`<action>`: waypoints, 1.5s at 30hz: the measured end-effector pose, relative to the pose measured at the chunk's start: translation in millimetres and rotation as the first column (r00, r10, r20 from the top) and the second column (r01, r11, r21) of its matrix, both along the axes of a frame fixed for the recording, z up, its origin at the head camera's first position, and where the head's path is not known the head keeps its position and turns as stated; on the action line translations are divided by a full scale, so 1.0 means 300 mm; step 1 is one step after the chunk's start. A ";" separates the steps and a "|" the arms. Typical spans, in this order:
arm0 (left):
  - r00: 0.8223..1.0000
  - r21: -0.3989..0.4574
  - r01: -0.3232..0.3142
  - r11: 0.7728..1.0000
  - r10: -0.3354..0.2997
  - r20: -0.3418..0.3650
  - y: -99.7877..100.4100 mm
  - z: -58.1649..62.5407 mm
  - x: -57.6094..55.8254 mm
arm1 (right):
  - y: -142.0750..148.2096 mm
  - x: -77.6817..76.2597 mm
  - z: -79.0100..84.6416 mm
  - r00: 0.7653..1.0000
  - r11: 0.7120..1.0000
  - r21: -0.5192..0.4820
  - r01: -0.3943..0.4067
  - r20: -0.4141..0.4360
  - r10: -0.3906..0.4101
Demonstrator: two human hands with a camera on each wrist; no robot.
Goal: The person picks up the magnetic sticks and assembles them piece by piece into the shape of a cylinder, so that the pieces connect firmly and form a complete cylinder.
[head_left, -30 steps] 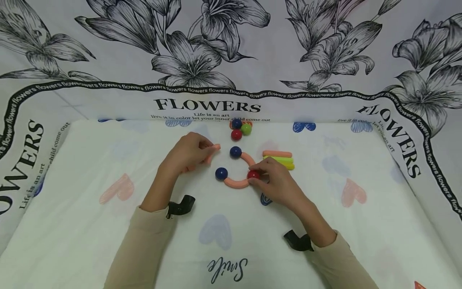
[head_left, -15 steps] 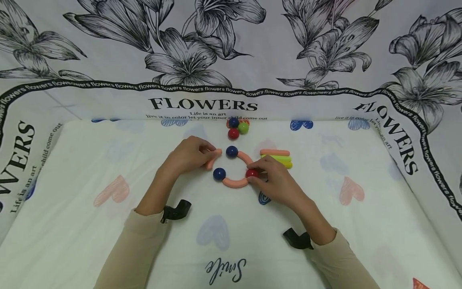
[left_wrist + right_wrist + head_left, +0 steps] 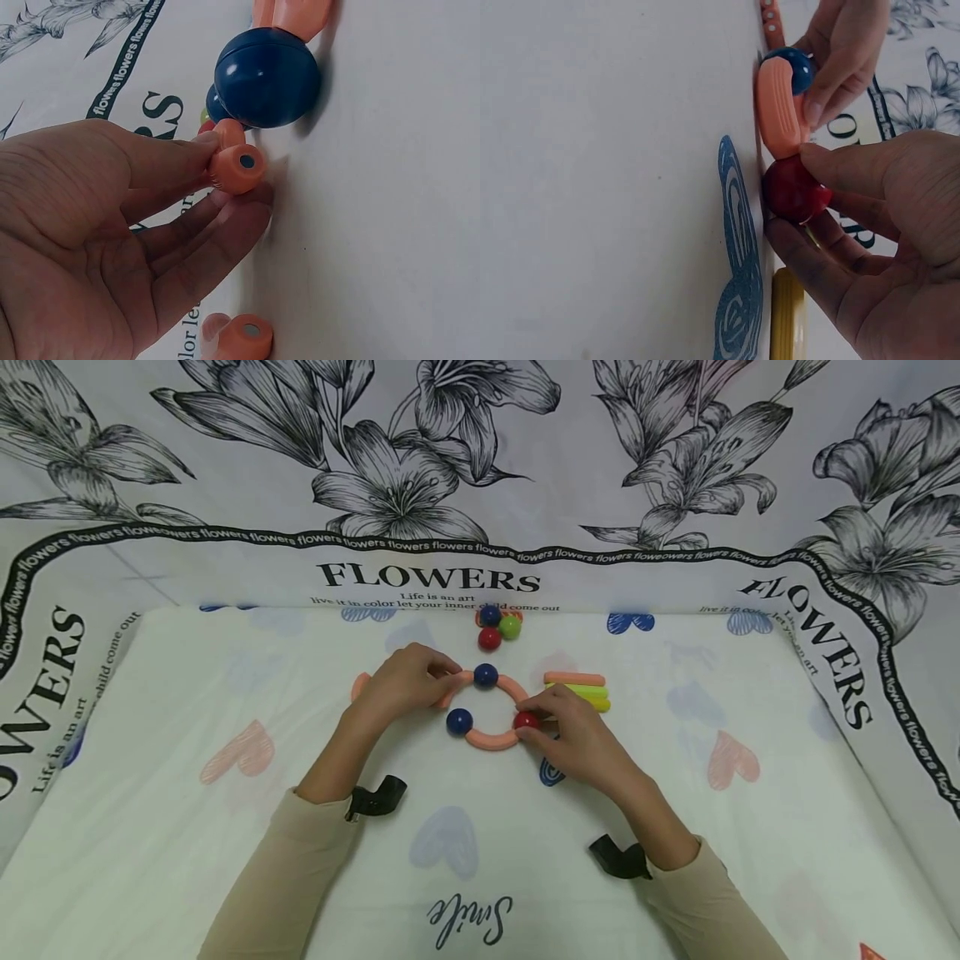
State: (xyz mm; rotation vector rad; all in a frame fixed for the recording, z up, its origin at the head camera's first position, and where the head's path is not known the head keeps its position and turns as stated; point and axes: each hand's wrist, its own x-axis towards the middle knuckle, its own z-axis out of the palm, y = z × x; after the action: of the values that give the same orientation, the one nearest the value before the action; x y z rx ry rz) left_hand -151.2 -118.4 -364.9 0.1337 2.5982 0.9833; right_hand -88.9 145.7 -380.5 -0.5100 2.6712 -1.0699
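My left hand (image 3: 408, 683) pinches a curved orange magnetic rod (image 3: 237, 166) between thumb and fingers; a metal disc shows in its near end. In the head view the rod's far end meets the upper blue ball (image 3: 486, 676). My right hand (image 3: 573, 735) holds the red ball (image 3: 795, 187) between thumb and fingers. From that ball one curved orange rod (image 3: 512, 688) runs to the upper blue ball. Another curved orange rod (image 3: 491, 741) leads to the lower blue ball (image 3: 459, 722). Together they form a ring with a gap at its left, partly hidden by my left hand.
Behind the ring sit a blue ball (image 3: 491, 615), a green ball (image 3: 510, 627) and a red ball (image 3: 490, 638). Straight orange (image 3: 574, 678), green and yellow rods (image 3: 600, 703) lie right. Another orange piece (image 3: 360, 683) shows past my left hand. A patterned cloth (image 3: 637, 877) covers the table.
My left hand has brought its curved orange rod rightward until the end meets the upper blue ball. My right hand stays on the red ball.
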 end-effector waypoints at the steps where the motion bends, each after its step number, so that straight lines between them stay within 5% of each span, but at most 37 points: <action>1: 1.000 -0.002 0.001 1.000 -0.001 0.001 0.002 -0.001 0.000 | 0.000 0.000 -0.001 1.000 1.000 -0.001 0.000 0.000 0.000; 28: 1.000 0.009 -0.007 1.000 0.007 -0.016 0.024 0.001 0.007 | 0.001 0.004 -0.001 1.000 1.000 0.003 -0.009 -0.028 0.009; 39: 0.999 0.030 -0.029 0.999 0.028 0.029 0.034 0.001 0.006 | -0.002 0.001 -0.004 0.998 0.999 0.030 0.019 -0.062 -0.017; 45: 1.000 -0.025 -0.001 1.000 0.001 0.017 0.028 0.009 0.011 | -0.003 -0.001 -0.007 0.998 1.000 0.020 0.015 -0.059 -0.014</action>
State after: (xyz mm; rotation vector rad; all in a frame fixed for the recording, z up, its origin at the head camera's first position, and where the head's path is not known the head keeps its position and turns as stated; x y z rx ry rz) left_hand -148.0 -109.8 -362.2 0.1173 2.5944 0.9484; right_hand -89.1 144.7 -382.4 -0.5263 2.7378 -1.0463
